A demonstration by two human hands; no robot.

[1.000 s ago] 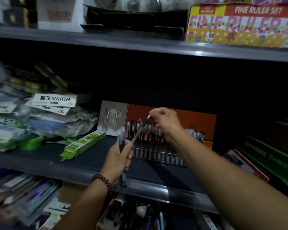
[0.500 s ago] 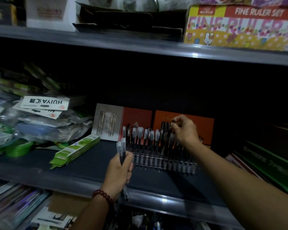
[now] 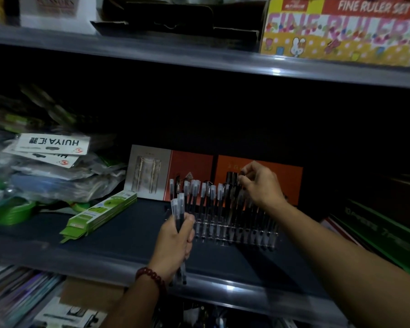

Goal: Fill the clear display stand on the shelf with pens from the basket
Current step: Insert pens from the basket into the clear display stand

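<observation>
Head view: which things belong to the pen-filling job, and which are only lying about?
For the job: clear display stand; pens standing in it; left hand gripping a pen bundle; right hand pinching the top of one pen in the stand.

Lying about: green flat box; HUIYA packets; ruler set box; orange cards behind the stand.

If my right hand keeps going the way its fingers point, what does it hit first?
Probably the tall dark pens in the stand, right at the fingertips of the right hand; behind them is the orange card, though depth is unclear.
</observation>
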